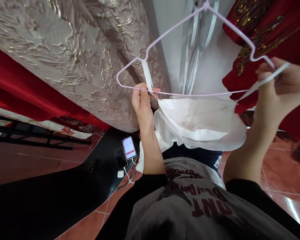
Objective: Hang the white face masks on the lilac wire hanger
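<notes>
A pale pink wire hanger [176, 26] spans the upper middle of the head view. My left hand [143, 103] is closed on its lower bar near the left end, beside a white strap [146, 74] looped over the hanger's left shoulder. A white garment [197, 120] hangs just below the bar, between my hands. My right hand [282, 81] is closed on the other white strap [272, 76] near the hanger's right end; the strap stretches from the garment's right corner up over my fingers. That hand partly hides the hanger's right tip.
Textured beige fabric [90, 60] hangs at upper left, with red cloth [27, 86] beside it. Red embroidered garments [287, 36] hang at right. Two phones [129, 148] with white cables lie on a black surface [52, 193] at lower left.
</notes>
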A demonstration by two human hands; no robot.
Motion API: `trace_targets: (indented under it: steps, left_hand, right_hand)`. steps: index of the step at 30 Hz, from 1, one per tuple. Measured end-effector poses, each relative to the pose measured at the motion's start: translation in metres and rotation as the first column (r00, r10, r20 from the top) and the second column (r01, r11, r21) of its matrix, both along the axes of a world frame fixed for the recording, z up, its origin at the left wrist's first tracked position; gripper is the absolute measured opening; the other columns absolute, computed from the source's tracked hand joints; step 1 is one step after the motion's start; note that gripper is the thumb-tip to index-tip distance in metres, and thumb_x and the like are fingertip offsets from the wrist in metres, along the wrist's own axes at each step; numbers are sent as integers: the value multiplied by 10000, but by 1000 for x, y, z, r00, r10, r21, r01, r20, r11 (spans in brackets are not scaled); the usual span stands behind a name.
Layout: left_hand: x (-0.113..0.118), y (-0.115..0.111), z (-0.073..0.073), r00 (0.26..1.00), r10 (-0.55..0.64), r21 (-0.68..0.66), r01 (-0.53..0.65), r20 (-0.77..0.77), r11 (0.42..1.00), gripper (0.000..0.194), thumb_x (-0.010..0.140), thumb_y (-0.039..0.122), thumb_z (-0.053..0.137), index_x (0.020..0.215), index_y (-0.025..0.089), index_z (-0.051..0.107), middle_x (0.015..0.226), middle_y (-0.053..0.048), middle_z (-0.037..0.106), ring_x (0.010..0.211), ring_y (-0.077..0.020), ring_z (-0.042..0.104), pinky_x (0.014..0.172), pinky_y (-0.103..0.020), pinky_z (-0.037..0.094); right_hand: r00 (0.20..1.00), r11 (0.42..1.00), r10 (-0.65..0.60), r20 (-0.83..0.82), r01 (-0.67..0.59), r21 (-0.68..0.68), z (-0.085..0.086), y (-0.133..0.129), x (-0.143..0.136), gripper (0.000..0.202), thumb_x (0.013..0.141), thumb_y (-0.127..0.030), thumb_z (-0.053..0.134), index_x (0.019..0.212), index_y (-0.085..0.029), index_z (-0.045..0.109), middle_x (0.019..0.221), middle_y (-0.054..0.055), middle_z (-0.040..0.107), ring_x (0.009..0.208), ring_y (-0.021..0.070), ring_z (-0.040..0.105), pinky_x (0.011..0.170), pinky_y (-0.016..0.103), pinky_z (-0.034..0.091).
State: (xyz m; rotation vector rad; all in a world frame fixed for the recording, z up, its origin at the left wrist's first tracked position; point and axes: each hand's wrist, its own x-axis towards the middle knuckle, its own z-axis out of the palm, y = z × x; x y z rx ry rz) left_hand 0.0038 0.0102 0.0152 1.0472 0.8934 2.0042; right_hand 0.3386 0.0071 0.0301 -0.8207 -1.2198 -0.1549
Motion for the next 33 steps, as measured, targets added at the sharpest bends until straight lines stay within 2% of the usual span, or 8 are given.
trace_targets:
  steps: [3, 7, 12, 15, 18, 21, 25, 33]
  left_hand:
    - [3, -1, 1, 1000, 5, -12, -5, 19, 1000, 327, 1179, 333, 666, 869, 238, 625, 730, -3, 729, 620, -157, 614, 674, -268, 547]
    - [4, -6, 3, 997, -47, 33, 45, 57, 998, 306, 1186, 245, 622, 882, 234, 654, 748, -10, 745, 634, -156, 614, 666, -259, 535]
    - [6, -9, 3, 999, -27, -25, 28, 42, 999, 303, 1188, 306, 642, 893, 241, 660, 782, -15, 759, 655, -159, 615, 680, -258, 537]
    - [4, -8, -2, 1000, -31, -68, 31, 3, 997, 304, 1168, 401, 691, 909, 245, 659, 843, -23, 781, 700, -163, 656, 743, -271, 571]
    - [-5, -10, -8, 993, -82, -57, 77, -85, 995, 268, 1101, 499, 779, 1005, 254, 728, 1001, -47, 829, 890, -199, 760, 896, -310, 612]
    - [-21, -20, -6, 949, -200, -107, 178, -245, 978, 311, 1064, 565, 802, 1045, 255, 810, 1118, -83, 844, 1113, -266, 784, 1007, -368, 616]
    - [-34, -47, 14, 898, -257, -188, 200, -357, 961, 340, 1054, 575, 818, 949, 253, 858, 1002, -90, 813, 1027, -276, 761, 934, -381, 626]
    - [-25, -50, 63, 997, -81, 41, 81, -7, 996, 221, 1054, 432, 731, 1015, 316, 915, 1035, -57, 783, 649, -174, 478, 463, -289, 356]
  right_hand:
    - [989, 974, 82, 127, -52, -221, 36, -14, -13, 368, 806, -493, 978, 1011, -207, 871, 860, 78, 804, 797, 242, 763, 785, 450, 638]
    - [891, 926, 81, 446, 98, -364, 60, -31, -35, 438, 871, -307, 924, 1296, -311, 819, 1257, 112, 814, 1190, 345, 761, 1087, 580, 601]
    - [945, 998, 2, 326, -23, 60, 32, -29, -70, 452, 1037, -440, 726, 1470, -313, 744, 1442, 113, 735, 1418, 374, 649, 1240, 614, 521]
    - [846, 962, 250, 471, -162, -219, 6, -25, -92, 478, 1044, -361, 688, 1521, -348, 698, 1392, 73, 786, 1328, 331, 716, 1225, 610, 530]
    - [714, 847, 407, 569, -62, -528, -13, -25, -106, 538, 1040, -398, 686, 1572, -340, 643, 1406, 65, 786, 1302, 344, 715, 1245, 678, 485]
    - [752, 857, 344, 562, -8, -515, -22, -28, -107, 541, 1054, -470, 685, 1571, -319, 642, 1460, 75, 762, 1334, 346, 675, 1258, 671, 451]
    - [784, 861, 332, 524, -26, -507, -21, -34, -99, 443, 1075, -474, 667, 1502, -356, 688, 1387, 46, 788, 1308, 311, 681, 1315, 666, 390]
    - [783, 825, 401, 475, -84, -558, -14, -36, -98, 425, 1074, -483, 659, 1485, -383, 698, 1336, 37, 781, 1305, 304, 676, 1380, 702, 310]
